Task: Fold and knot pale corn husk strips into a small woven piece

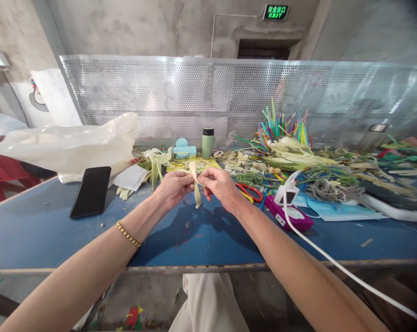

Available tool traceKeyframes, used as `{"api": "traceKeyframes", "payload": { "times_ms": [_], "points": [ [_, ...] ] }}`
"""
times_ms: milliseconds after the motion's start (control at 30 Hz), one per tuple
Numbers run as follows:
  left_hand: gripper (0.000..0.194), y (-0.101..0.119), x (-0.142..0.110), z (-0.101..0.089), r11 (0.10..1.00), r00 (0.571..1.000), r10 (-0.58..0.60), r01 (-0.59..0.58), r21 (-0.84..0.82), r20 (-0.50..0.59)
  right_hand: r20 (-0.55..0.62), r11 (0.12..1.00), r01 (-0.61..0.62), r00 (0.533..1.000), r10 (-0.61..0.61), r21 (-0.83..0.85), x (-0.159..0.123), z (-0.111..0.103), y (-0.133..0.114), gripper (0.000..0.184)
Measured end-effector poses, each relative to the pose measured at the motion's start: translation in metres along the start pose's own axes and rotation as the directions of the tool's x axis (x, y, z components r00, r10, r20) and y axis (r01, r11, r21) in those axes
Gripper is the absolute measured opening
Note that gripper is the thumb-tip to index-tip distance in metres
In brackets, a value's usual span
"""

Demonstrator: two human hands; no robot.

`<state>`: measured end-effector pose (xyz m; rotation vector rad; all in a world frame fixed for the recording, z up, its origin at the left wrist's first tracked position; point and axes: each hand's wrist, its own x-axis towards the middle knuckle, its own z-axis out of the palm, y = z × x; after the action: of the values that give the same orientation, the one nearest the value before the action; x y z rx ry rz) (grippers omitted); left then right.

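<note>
One red chair stands at the far left, close to a person in white clothing, who is only partly in view. A large, cloudy plastic bag bulges over the left end of the blue bench. Nearer the front edge, a black phone lies flat, screen up and set at a slant. Just to its right come a white sheet and some limp, pale green leaves.

Next is the left hand, with a gold beaded bracelet on its wrist; thumb and fingers are pinched together on one end of a narrow, pale strip. The strip is crossed or folded between the two hands, above the middle of the bench, with a loose end hanging down. Behind it, a light blue cylinder lies beside an upright green bottle, both in front of a perforated metal screen. The right hand has its thumb and forefinger closed on the strip too, its other fingers curled.

Farther right are a red-orange loop, a purple device with a white cable passing over it, a husk bundle before bright coloured strips, a blue mask and a coiled grey cord.
</note>
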<state>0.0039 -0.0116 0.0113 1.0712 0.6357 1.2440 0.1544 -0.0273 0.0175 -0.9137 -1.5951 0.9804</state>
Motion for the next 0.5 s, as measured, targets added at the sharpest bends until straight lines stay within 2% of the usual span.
{"api": "traceKeyframes", "payload": {
  "times_ms": [133, 300, 500],
  "points": [
    [0.018, 0.002, 0.0, -0.001, 1.0, 1.0, -0.001, 0.001, 0.014, 0.025, 0.003, 0.999, -0.03, 1.0, 0.03, 0.014, 0.001, -0.001, 0.0, 0.028],
    [0.028, 0.002, 0.0, -0.003, 0.994, 0.994, -0.048, 0.037, 0.106, 0.099, -0.12, 0.995, -0.023, 0.993, 0.012, -0.094, 0.003, -0.008, -0.005, 0.013],
    [0.028, -0.001, -0.003, -0.003, 0.967, 0.981, -0.047, -0.003, 0.256, 0.191, -0.044, 0.994, 0.047, 0.998, -0.051, -0.098, 0.003, -0.011, -0.005, 0.011]
  ]
}}
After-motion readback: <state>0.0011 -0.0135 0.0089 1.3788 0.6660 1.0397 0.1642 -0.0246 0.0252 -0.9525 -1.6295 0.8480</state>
